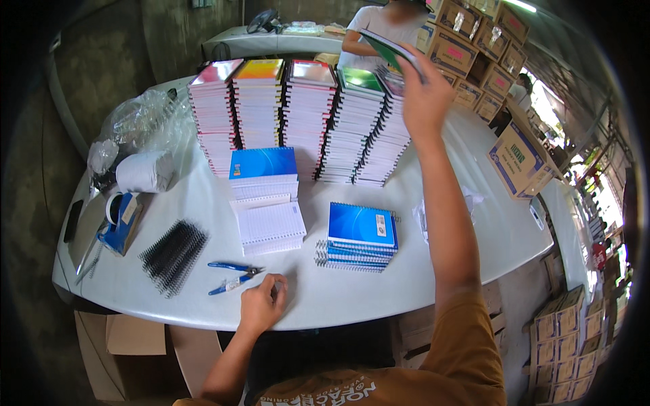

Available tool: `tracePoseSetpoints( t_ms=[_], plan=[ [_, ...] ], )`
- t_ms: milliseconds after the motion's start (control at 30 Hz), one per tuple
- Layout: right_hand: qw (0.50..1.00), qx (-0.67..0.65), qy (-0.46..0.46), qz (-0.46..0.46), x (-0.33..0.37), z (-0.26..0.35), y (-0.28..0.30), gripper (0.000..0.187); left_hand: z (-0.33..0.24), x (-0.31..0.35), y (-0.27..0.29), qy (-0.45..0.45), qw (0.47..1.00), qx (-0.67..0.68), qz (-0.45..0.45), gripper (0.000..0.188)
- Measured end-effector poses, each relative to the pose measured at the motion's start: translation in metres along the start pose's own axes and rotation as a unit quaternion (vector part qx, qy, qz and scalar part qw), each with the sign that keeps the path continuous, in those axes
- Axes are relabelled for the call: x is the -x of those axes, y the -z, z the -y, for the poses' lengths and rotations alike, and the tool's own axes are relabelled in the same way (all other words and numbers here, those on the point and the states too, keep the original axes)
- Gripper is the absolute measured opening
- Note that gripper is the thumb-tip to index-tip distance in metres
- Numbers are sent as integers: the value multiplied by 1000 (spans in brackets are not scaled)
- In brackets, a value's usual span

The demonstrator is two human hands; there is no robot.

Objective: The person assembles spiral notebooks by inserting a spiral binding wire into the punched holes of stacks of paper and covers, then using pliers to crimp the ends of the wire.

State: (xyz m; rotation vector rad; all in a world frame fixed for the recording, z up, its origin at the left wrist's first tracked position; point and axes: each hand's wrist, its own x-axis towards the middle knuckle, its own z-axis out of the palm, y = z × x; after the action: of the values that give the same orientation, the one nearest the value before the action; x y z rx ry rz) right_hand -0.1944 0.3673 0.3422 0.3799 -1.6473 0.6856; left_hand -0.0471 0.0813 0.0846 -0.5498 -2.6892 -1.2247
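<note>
Currently, the right hand (429, 101) grips a green-covered notebook (391, 50) aloft above the tall spiral-bound notebook stacks (308, 122); the left hand (264, 302), fingers loosely curled and partly open, sits beside blue-handled pliers (230, 279) near the table's (338, 304) edge.

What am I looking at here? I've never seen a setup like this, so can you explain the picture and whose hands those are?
There's no machine here: these are a person's bare hands, seen from a wide fisheye camera worn on their head, which makes straight edges bend. On the white table stand tall stacks of spiral notebooks, a shorter blue stack, a bundle of black coils and a blue tape dispenser. The right hand is raised, holding a green-covered book. The left hand, loosely curled with nothing visible in it, is beside blue-handled pliers. Another person is across the table.
</note>
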Motion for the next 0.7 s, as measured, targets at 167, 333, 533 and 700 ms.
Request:
tracePoseSetpoints(
  t_ms=[167,333,533,700],
  plan=[
    [897,327,4,297,1,-67,-61,28,0,0,3,15,999,37,1,10],
    [891,321,-15,320,37,-70,-76,37,4,3,8,40,996,84,4,12],
    [899,364,80,231,34,-55,-55,39,6,-1,4,28,983,184,8,22],
    [976,-37,62,207,110,90,-28,40,31,8,13,-7,975,220,-20,30]
  ],
)
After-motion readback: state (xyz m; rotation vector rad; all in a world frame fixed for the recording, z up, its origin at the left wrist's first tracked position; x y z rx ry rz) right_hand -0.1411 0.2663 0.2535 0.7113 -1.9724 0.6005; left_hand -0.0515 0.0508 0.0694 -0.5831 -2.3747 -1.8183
